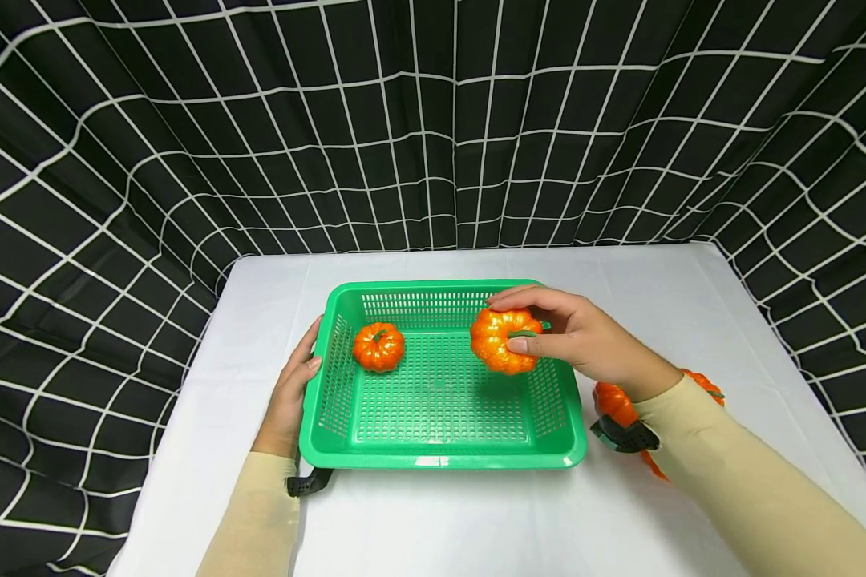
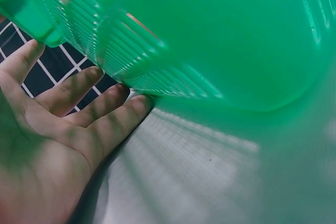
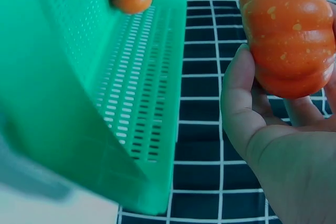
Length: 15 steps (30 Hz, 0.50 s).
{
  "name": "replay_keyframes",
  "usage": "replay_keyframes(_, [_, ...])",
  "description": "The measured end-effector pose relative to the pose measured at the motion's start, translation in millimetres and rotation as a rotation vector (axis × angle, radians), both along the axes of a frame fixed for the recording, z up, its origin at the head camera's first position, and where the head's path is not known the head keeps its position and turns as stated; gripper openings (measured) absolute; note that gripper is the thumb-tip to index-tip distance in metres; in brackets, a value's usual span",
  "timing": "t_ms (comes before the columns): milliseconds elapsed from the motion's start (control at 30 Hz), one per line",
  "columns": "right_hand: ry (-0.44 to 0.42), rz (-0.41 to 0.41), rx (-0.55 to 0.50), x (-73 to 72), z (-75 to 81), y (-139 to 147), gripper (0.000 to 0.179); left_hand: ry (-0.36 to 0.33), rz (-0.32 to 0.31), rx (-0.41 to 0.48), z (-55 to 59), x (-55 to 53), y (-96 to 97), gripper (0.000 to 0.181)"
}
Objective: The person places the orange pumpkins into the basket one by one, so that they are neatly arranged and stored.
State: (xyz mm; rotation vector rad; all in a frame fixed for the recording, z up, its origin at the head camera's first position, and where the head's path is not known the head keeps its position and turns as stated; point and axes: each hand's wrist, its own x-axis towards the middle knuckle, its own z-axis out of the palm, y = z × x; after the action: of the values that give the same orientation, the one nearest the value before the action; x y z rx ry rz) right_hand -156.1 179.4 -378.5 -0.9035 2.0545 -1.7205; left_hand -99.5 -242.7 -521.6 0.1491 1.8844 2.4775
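My right hand (image 1: 576, 332) grips an orange pumpkin (image 1: 503, 343) with a green stem over the right part of a green plastic basket (image 1: 442, 462). In the right wrist view, the thumb and fingers wrap round the held pumpkin (image 3: 291, 35), which has small yellow specks. A smaller pumpkin (image 1: 378, 347) sits inside the basket at its left end. At the basket's left side is my left hand (image 1: 293, 390), touching the rim. The left wrist view shows fingers (image 2: 121, 116) of that hand extended, their tips against the slotted side wall (image 2: 113, 40).
More orange pumpkins (image 1: 616, 403) lie on the table to the right of the basket, partly hidden by the right forearm. A white cloth (image 1: 418, 521) covers the table. Black curtains with a white grid (image 1: 418, 160) hang around the back and sides.
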Motion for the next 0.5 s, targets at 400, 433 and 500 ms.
replay_keyframes(400, [-0.029,0.095,-0.004,-0.7,-7.0,-25.3,0.043,-0.019,0.014,-0.003,1.8,1.4,0.5,0.063])
replay_keyframes(433, [-0.020,0.100,0.000,-0.8,-7.6,-27.5,0.043,-0.021,0.014,-0.001,1.9,1.6,0.8,0.063])
replay_keyframes(500, [-0.003,0.111,0.002,-1.0,-8.1,-32.0,0.043,-0.024,0.015,0.005,2.2,1.8,1.4,0.063])
